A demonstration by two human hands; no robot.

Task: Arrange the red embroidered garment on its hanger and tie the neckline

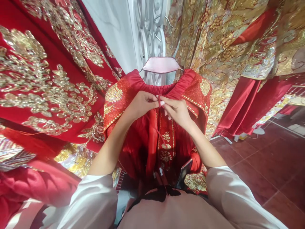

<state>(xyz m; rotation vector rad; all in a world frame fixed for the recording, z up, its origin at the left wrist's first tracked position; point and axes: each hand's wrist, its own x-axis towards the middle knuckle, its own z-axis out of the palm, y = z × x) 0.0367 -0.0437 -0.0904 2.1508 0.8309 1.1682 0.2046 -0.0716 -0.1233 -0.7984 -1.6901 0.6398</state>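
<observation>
A red garment (166, 127) with gold embroidery and rows of gold beads hangs in front of me from a hanger (162, 65) with a pale middle panel. At its gathered neckline, my left hand (144, 103) pinches a thin red cord (162, 137) between thumb and forefinger. My right hand (177, 111) meets it there, its fingertips closed on the same cord, near a small loop. One loose length of cord dangles down the front panel. Both hands touch or nearly touch at the fingertips.
Red cloth with gold sequins (66, 95) hangs at the left. Gold patterned fabric (219, 54) covers the right side, with red drapes (238, 108) beyond. A white scrolled metal frame (143, 41) stands behind the hanger. Dark red floor tiles (262, 162) show at lower right.
</observation>
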